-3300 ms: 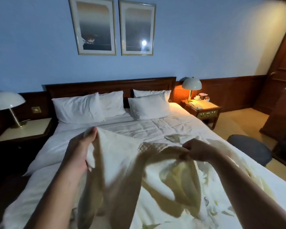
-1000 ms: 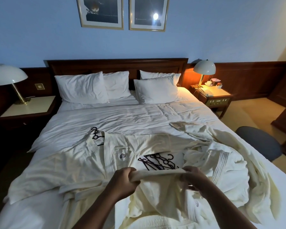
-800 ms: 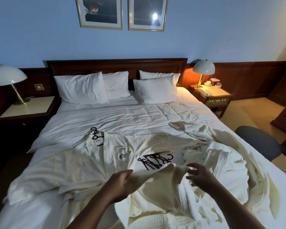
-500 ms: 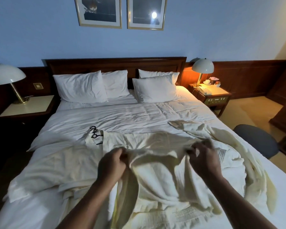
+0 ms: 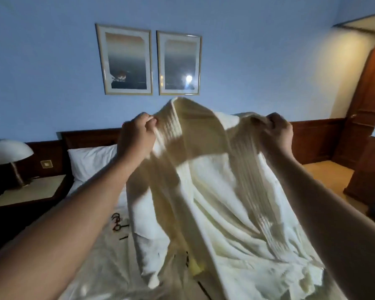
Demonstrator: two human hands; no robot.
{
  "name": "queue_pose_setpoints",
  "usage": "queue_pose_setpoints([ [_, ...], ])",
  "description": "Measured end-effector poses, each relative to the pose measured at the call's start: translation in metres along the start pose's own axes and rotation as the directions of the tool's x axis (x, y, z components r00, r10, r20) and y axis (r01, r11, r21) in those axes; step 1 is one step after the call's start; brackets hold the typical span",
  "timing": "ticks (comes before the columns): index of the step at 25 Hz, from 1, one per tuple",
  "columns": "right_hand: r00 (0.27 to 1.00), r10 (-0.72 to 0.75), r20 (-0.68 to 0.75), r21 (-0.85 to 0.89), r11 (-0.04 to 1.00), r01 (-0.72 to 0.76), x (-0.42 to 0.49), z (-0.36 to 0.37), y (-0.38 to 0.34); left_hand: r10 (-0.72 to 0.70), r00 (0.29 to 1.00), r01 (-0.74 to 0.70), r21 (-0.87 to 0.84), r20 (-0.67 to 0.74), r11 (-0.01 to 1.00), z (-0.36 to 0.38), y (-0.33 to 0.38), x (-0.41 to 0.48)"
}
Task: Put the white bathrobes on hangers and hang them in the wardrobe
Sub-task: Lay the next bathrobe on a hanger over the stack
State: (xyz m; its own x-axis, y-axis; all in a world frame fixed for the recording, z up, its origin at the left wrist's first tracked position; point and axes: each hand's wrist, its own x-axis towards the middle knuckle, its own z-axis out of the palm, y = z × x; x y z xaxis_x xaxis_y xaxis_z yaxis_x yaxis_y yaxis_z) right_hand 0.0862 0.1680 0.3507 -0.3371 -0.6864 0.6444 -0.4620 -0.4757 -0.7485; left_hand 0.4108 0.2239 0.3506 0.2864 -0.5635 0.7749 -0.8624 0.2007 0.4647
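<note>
I hold the bathrobe [image 5: 206,176] up over the bed [image 5: 118,201], left hand [image 5: 136,135] and right hand [image 5: 278,132] each pinching its collar edge. The lower folds lie on the bed and could snag what look like hangers [image 5: 117,221] beneath and drag them off.

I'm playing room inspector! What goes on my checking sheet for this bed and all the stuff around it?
Surface: bed with rumpled white bedding.
Job's things: white bathrobe held up over the bed, its lower part draping down onto it; dark hanger hooks lie on the bedding to its left.
Clutter: white pillow at the headboard.
Hands: left hand and right hand each grip the bathrobe's top edge.
Cables: nothing seen.
Surroundings: two framed pictures on a blue wall, lamp on a nightstand at left, wooden door at right.
</note>
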Motion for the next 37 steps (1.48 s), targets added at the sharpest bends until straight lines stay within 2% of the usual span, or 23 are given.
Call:
queue_pose_setpoints([
  [3,0.983,-0.167,0.077,-0.215,0.960,0.180,0.049,-0.012,-0.062,0.124,0.987,-0.104,0.175,-0.107,0.979,-0.056,0.045,0.085],
  [6,0.936,-0.289,-0.200,-0.163,0.952,0.259,0.093,-0.035,-0.137,0.271,0.942,-0.191,0.346,-0.201,0.919,-0.122,0.096,0.151],
  [7,0.931,-0.320,-0.173,-0.177,0.940,0.290,0.105,-0.041,-0.159,0.307,0.920,-0.196,0.392,-0.244,0.899,-0.145,0.110,0.167],
  [9,0.938,-0.316,0.141,-0.373,0.861,0.346,0.115,-0.046,-0.190,0.342,0.891,-0.155,0.506,-0.299,0.848,-0.190,0.129,0.193],
  [10,0.933,-0.296,0.207,-0.393,0.848,0.356,0.118,-0.048,-0.198,0.350,0.887,-0.133,0.561,-0.300,0.817,-0.208,0.135,0.202],
  [11,0.933,-0.322,0.159,-0.374,0.855,0.359,0.123,-0.051,-0.206,0.362,0.883,-0.120,0.602,-0.299,0.789,-0.224,0.141,0.208],
  [13,0.954,-0.298,-0.038,-0.147,0.946,0.290,0.127,-0.055,-0.223,0.372,0.868,-0.092,0.628,-0.330,0.773,-0.250,0.150,0.215],
  [14,0.970,-0.242,-0.036,-0.015,0.970,0.241,0.128,-0.055,-0.231,0.371,0.856,-0.070,0.632,-0.359,0.772,-0.261,0.153,0.217],
  [16,0.978,-0.208,0.012,0.106,0.973,0.206,0.124,-0.050,-0.246,0.378,0.839,-0.033,0.658,-0.391,0.753,-0.284,0.155,0.218],
  [17,0.967,-0.251,-0.042,0.074,0.964,0.254,0.124,-0.045,-0.251,0.389,0.833,-0.028,0.670,-0.395,0.742,-0.295,0.156,0.218],
  [18,0.941,-0.323,-0.101,-0.048,0.946,0.320,0.123,-0.040,-0.255,0.392,0.828,-0.022,0.675,-0.401,0.737,-0.304,0.154,0.220],
  [20,0.881,-0.473,-0.018,-0.329,0.834,0.442,0.118,-0.024,-0.264,0.381,0.827,0.018,0.696,-0.414,0.718,-0.320,0.151,0.219],
  [21,0.864,-0.502,0.018,-0.386,0.794,0.470,0.118,-0.017,-0.270,0.366,0.835,0.043,0.711,-0.411,0.702,-0.327,0.150,0.219],
  [23,0.877,-0.481,-0.024,-0.338,0.829,0.445,0.120,-0.009,-0.290,0.327,0.847,0.085,0.715,-0.418,0.694,-0.340,0.145,0.218],
  [24,0.908,-0.418,-0.012,-0.234,0.884,0.404,0.123,-0.008,-0.302,0.309,0.846,0.112,0.711,-0.435,0.694,-0.348,0.141,0.218],
  [26,0.952,-0.279,0.128,0.085,0.959,0.269,0.126,-0.008,-0.325,0.299,0.833,0.162,0.721,-0.466,0.674,-0.363,0.133,0.218],
  [28,0.940,-0.314,0.133,0.239,0.930,0.277,0.126,-0.007,-0.340,0.313,0.822,0.195,0.752,-0.475,0.629,-0.380,0.131,0.218],
  [29,0.909,-0.376,0.181,0.210,0.917,0.338,0.124,-0.006,-0.344,0.318,0.813,0.217,0.760,-0.489,0.613,-0.390,0.131,0.218],
  [31,0.774,-0.409,0.484,0.056,0.897,0.438,0.115,-0.002,-0.347,0.311,0.803,0.256,0.765,-0.509,0.592,-0.407,0.134,0.215],
  [32,0.746,-0.408,0.527,0.018,0.882,0.470,0.112,0.002,-0.345,0.311,0.809,0.258,0.777,-0.499,0.574,-0.411,0.135,0.213],
  [33,0.779,-0.431,0.456,-0.003,0.874,0.486,0.112,0.007,-0.344,0.316,0.818,0.250,0.791,-0.481,0.558,-0.411,0.137,0.211],
  [35,0.867,-0.470,0.164,-0.101,0.866,0.489,0.110,0.017,-0.341,0.329,0.826,0.215,0.796,-0.457,0.566,-0.404,0.139,0.206],
  [37,0.900,-0.423,0.106,-0.193,0.879,0.436,0.107,0.025,-0.341,0.344,0.827,0.186,0.793,-0.445,0.580,-0.395,0.142,0.204],
])
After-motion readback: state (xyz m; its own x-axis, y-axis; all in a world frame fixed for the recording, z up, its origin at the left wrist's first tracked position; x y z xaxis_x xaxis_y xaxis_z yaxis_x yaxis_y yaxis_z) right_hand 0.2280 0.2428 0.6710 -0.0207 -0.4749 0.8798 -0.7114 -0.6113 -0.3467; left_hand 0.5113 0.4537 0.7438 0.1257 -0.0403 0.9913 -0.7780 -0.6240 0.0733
